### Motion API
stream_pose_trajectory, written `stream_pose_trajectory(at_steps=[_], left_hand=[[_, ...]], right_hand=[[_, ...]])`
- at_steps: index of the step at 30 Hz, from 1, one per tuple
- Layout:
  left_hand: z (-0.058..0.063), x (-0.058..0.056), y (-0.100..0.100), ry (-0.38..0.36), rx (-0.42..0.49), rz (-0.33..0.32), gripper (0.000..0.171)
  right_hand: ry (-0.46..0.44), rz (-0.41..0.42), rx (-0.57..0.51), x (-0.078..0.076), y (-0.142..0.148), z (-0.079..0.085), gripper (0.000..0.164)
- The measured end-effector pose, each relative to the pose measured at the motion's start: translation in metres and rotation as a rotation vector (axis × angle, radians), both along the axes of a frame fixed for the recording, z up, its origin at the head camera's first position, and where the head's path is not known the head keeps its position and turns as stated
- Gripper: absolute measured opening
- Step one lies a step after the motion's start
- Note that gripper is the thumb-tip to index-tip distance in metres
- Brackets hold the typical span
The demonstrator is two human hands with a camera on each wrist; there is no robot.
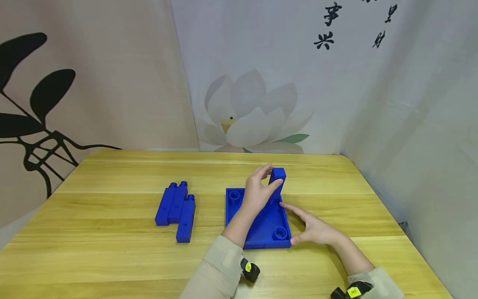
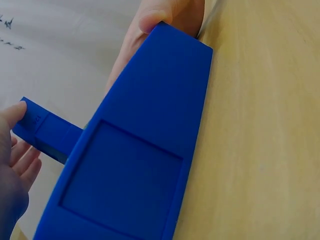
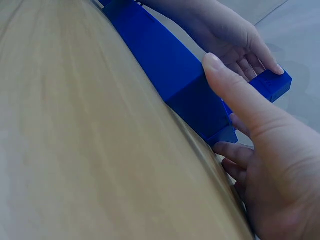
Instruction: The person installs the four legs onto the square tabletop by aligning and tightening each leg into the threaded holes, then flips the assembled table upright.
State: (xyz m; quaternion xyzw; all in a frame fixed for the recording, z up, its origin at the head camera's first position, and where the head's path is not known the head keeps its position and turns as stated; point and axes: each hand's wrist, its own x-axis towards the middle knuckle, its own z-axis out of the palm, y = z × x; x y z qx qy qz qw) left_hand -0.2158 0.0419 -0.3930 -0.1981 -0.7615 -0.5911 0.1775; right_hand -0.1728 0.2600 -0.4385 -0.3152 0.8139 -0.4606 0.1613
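Note:
A shallow square blue panel [image 1: 267, 226] lies on the table with its raised rim facing up. Round sockets show at its far left corner [image 1: 234, 196] and near right corner [image 1: 280, 233]; my left forearm covers the near left one. Over the far right corner, my left hand [image 1: 257, 192] holds a blue square leg [image 1: 278, 176] upright between thumb and fingers. The leg's lower end and its socket cannot be made out. My right hand [image 1: 315, 228] touches the panel's right side, its thumb at the near corner and fingers farther back, loosely extended.
Several more blue legs [image 1: 172, 205], each with a round peg at one end, lie together left of the panel on the wooden table [image 1: 112, 232]. Behind the table hangs a printed curtain [image 1: 257, 45]. Wrist cameras [image 1: 251, 270] sit on both sleeves.

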Motion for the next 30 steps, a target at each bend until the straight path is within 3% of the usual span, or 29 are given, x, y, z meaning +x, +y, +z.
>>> stream_pose_trajectory(at_steps=[7, 13, 30], left_hand=[[0.0016, -0.0011, 0.0018, -0.002, 0.013, 0.080, 0.050], [0.0011, -0.0013, 0.0033, 0.023, 0.020, 0.097, 0.039], [0.0010, -0.0062, 0.0002, 0.041, 0.041, 0.036, 0.029]], right_hand=[[-0.007, -0.008, 0.005, -0.0004, -0.0005, -0.0002, 0.094], [0.002, 0.002, -0.010, 0.0005, -0.0003, 0.0001, 0.094], [-0.014, 0.006, -0.006, 0.0005, -0.0006, 0.0012, 0.094]])
